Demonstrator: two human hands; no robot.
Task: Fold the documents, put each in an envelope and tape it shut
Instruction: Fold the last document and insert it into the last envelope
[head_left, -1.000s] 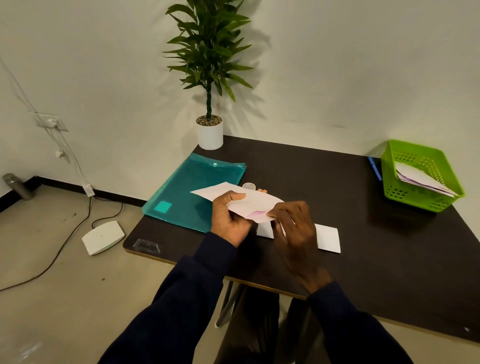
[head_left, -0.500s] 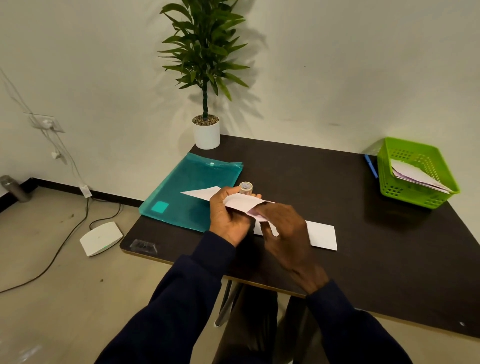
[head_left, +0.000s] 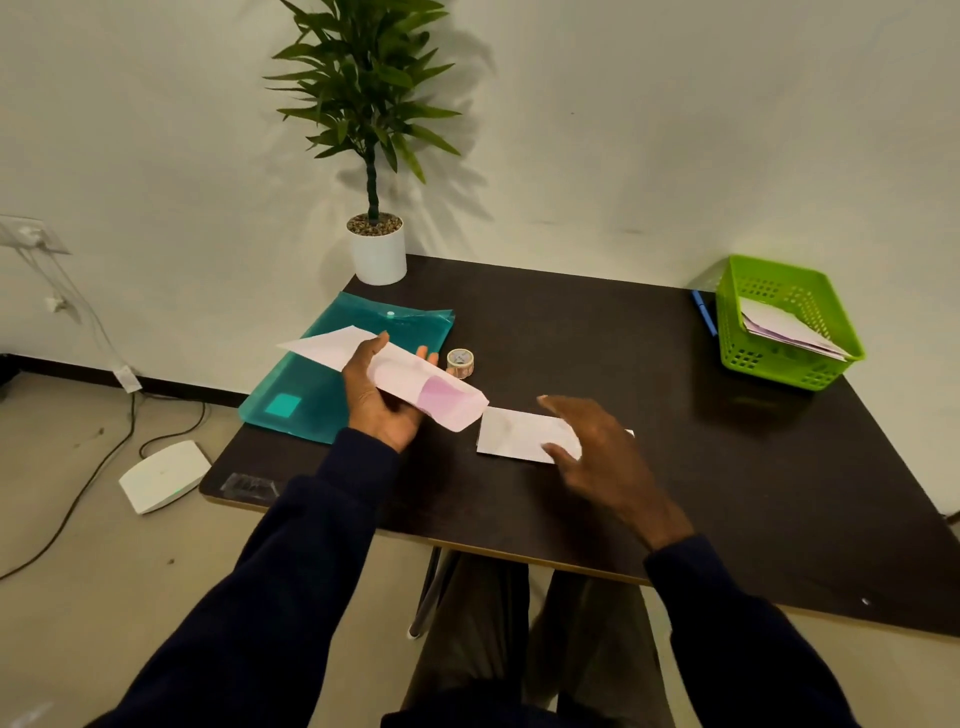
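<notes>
The envelope (head_left: 410, 382) the left hand (head_left: 379, 408) grips looks filled but untaped; tape (head_left: 460, 362) sits untouched. Right hand (head_left: 597, 447), fingers (head_left: 557, 404) open, hovers above another paper (head_left: 511, 434).

No text, brand, number or sign can be read anywhere in view. The tape roll (head_left: 460, 362) carries a mark on its top face that is too small to make out. Left of the tape roll, the teal folder (head_left: 332, 364) bears a pale square patch (head_left: 283, 405) with no legible lettering. The envelope (head_left: 415, 384), just left of the tape roll, shows a pink area and no readable print.
</notes>
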